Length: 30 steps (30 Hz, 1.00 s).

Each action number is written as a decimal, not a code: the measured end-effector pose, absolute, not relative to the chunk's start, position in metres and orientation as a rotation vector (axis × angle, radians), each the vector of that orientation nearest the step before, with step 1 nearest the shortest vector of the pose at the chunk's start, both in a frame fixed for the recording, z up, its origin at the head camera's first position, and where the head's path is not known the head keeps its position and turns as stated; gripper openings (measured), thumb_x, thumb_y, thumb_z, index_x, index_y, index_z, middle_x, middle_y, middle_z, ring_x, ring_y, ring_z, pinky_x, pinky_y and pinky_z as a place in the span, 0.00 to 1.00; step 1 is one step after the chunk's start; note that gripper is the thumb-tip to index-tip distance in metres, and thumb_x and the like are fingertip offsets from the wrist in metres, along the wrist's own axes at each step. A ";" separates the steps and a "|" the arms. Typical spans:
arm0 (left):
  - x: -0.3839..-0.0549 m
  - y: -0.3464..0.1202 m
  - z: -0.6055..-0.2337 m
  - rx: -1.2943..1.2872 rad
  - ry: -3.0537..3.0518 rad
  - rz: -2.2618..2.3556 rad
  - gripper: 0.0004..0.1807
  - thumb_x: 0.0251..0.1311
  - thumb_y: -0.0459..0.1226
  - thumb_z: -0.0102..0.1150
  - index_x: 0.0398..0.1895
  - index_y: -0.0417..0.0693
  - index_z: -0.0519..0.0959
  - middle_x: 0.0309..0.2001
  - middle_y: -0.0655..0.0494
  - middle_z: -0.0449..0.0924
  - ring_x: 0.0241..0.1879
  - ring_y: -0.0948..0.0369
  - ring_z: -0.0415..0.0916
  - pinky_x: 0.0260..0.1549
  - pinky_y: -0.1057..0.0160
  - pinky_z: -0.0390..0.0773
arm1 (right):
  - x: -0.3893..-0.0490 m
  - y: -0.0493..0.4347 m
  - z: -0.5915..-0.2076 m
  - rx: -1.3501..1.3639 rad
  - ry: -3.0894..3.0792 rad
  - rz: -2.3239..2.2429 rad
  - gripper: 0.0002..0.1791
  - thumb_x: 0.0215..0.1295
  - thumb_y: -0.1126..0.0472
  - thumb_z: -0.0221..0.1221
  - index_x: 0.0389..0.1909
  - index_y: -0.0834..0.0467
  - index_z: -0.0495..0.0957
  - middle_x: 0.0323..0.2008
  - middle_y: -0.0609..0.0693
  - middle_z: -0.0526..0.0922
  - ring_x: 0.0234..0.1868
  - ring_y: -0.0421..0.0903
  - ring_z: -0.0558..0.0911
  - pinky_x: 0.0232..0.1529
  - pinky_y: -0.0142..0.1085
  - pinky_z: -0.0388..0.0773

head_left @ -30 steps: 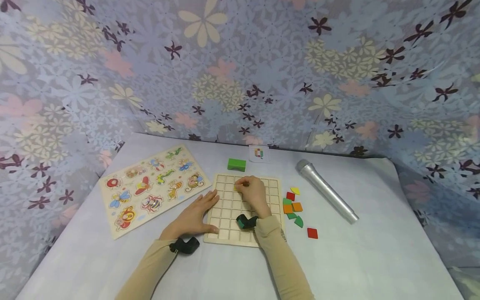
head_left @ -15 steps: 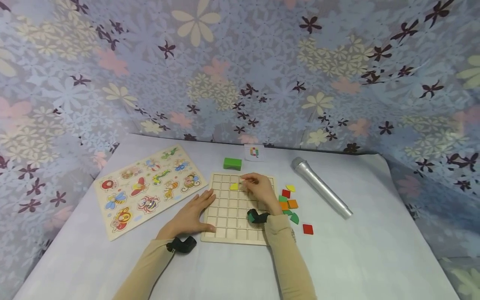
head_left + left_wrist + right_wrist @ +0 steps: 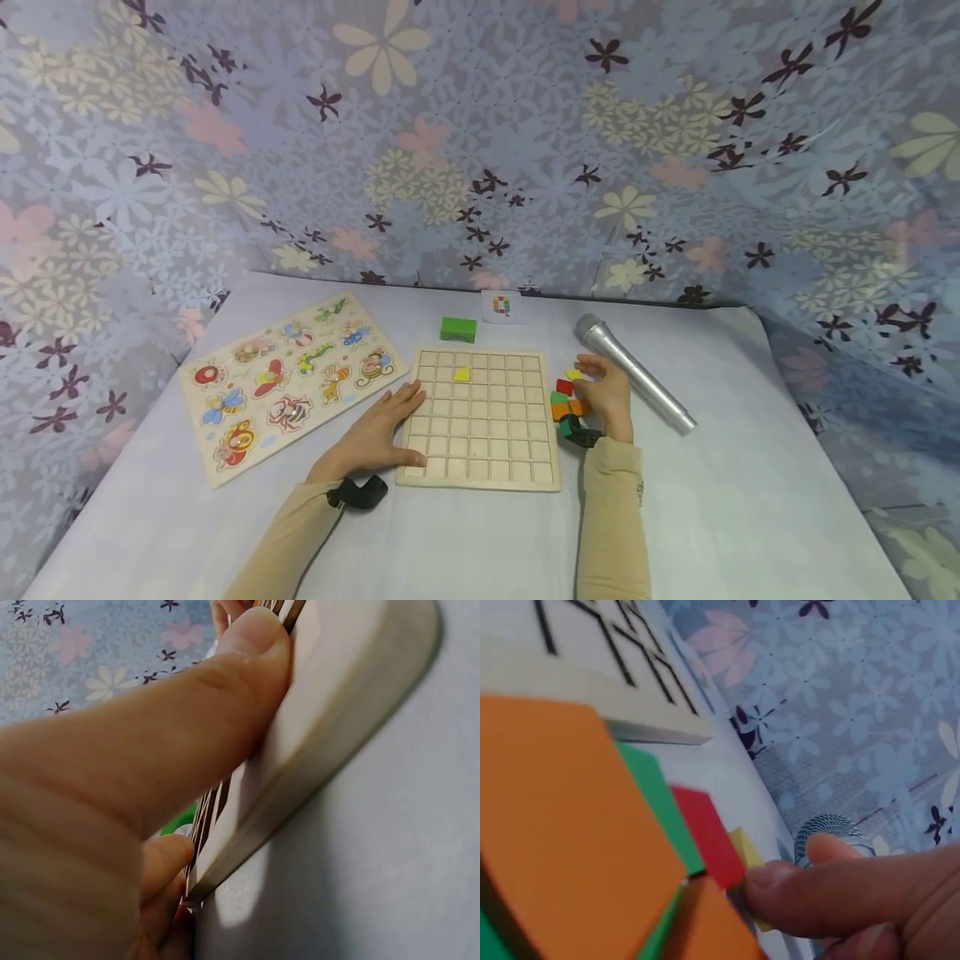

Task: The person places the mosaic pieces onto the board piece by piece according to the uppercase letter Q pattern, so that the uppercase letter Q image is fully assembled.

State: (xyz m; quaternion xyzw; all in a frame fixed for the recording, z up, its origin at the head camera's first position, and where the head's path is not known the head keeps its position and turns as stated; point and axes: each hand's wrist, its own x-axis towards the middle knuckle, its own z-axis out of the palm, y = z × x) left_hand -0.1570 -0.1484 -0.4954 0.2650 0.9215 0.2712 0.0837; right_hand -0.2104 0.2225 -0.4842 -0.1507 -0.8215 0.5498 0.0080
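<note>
My left hand (image 3: 378, 433) lies spread at the left edge of a wooden grid board (image 3: 480, 484). Its thumb (image 3: 259, 645) rests on the board's rim in the left wrist view. On the grid, one yellow tile (image 3: 462, 374) sits in a cell of the upper rows. My right hand (image 3: 611, 396) is over the loose tiles right of the board, thumb and forefinger apart. In the right wrist view its thumb is by a red tile (image 3: 709, 836) and a yellow tile (image 3: 746, 847); whether it touches them is unclear. Orange tiles (image 3: 562, 817) and a green tile (image 3: 660, 799) lie nearer.
A wooden insect puzzle board (image 3: 288, 383) lies at the left. Behind the grid stand a green block (image 3: 458, 329) and a small pattern card (image 3: 502, 307). A silver microphone (image 3: 637, 373) lies right of my right hand. A floral cloth (image 3: 480, 150) hangs behind.
My right hand has let go of the yellow tile on the grid and moved right to the loose tiles. My left hand stays on the board's edge. The head view has shifted slightly.
</note>
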 end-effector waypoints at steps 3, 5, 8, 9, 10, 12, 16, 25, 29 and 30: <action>-0.155 -0.147 -0.497 0.785 2.749 0.822 0.56 0.44 0.55 0.72 0.73 0.38 0.58 0.77 0.43 0.49 0.76 0.45 0.47 0.75 0.43 0.48 | -0.209 0.221 -0.486 -0.464 -2.569 1.672 0.25 0.56 0.75 0.60 0.58 0.64 0.75 0.57 0.65 0.78 0.60 0.59 0.75 0.50 0.36 0.77; -0.155 -0.147 -0.497 0.775 2.748 0.823 0.56 0.44 0.55 0.72 0.73 0.39 0.58 0.77 0.44 0.49 0.76 0.45 0.47 0.75 0.43 0.48 | -0.211 0.220 -0.488 -0.443 -2.599 1.587 0.23 0.57 0.74 0.60 0.56 0.64 0.76 0.55 0.65 0.80 0.58 0.57 0.76 0.48 0.36 0.75; -0.155 -0.146 -0.496 0.779 2.750 0.821 0.56 0.44 0.55 0.72 0.73 0.38 0.58 0.77 0.43 0.49 0.76 0.45 0.47 0.75 0.43 0.49 | -0.212 0.220 -0.489 -0.418 -2.661 1.480 0.21 0.58 0.73 0.60 0.54 0.64 0.78 0.54 0.64 0.80 0.56 0.57 0.76 0.53 0.42 0.75; -0.155 -0.146 -0.496 0.783 2.752 0.822 0.56 0.44 0.55 0.72 0.73 0.38 0.58 0.76 0.43 0.50 0.76 0.45 0.47 0.75 0.43 0.49 | -0.213 0.220 -0.489 -0.407 -2.687 1.449 0.20 0.58 0.72 0.60 0.54 0.64 0.78 0.53 0.64 0.80 0.54 0.57 0.77 0.54 0.43 0.74; -0.155 -0.147 -0.495 0.784 2.752 0.824 0.56 0.44 0.55 0.72 0.73 0.38 0.58 0.76 0.42 0.50 0.76 0.44 0.48 0.75 0.43 0.49 | -0.213 0.219 -0.489 -0.401 -2.711 1.429 0.19 0.59 0.71 0.60 0.53 0.64 0.79 0.53 0.64 0.80 0.53 0.57 0.76 0.54 0.44 0.74; -0.155 -0.147 -0.495 0.793 2.756 0.825 0.56 0.44 0.54 0.73 0.73 0.37 0.58 0.76 0.42 0.50 0.76 0.44 0.48 0.75 0.43 0.49 | -0.213 0.219 -0.489 -0.403 -2.746 1.414 0.18 0.61 0.70 0.59 0.52 0.63 0.79 0.52 0.64 0.80 0.51 0.56 0.75 0.53 0.44 0.74; -0.155 -0.147 -0.493 0.801 2.757 0.824 0.56 0.44 0.54 0.73 0.73 0.37 0.58 0.76 0.41 0.50 0.75 0.43 0.48 0.75 0.43 0.49 | -0.213 0.217 -0.489 -0.405 -2.778 1.365 0.15 0.62 0.66 0.60 0.50 0.62 0.81 0.48 0.62 0.80 0.46 0.53 0.75 0.46 0.38 0.72; -0.155 -0.148 -0.493 0.798 2.759 0.829 0.55 0.44 0.54 0.73 0.72 0.38 0.58 0.76 0.42 0.50 0.75 0.44 0.48 0.75 0.43 0.48 | -0.215 0.215 -0.496 -0.494 -2.514 1.699 0.17 0.67 0.61 0.58 0.53 0.63 0.77 0.39 0.59 0.83 0.18 0.37 0.75 0.17 0.25 0.74; -0.155 -0.147 -0.494 0.804 2.759 0.824 0.56 0.44 0.54 0.73 0.73 0.38 0.58 0.76 0.42 0.50 0.75 0.44 0.48 0.75 0.43 0.48 | -0.216 0.212 -0.493 -0.471 -2.507 1.733 0.17 0.68 0.59 0.56 0.53 0.64 0.77 0.39 0.60 0.83 0.18 0.37 0.74 0.17 0.25 0.72; -0.155 -0.146 -0.494 0.806 2.759 0.824 0.56 0.44 0.54 0.73 0.73 0.38 0.58 0.76 0.42 0.50 0.75 0.44 0.48 0.75 0.43 0.48 | -0.216 0.212 -0.492 -0.457 -2.527 1.706 0.18 0.69 0.59 0.55 0.54 0.64 0.77 0.41 0.61 0.83 0.21 0.38 0.74 0.19 0.25 0.72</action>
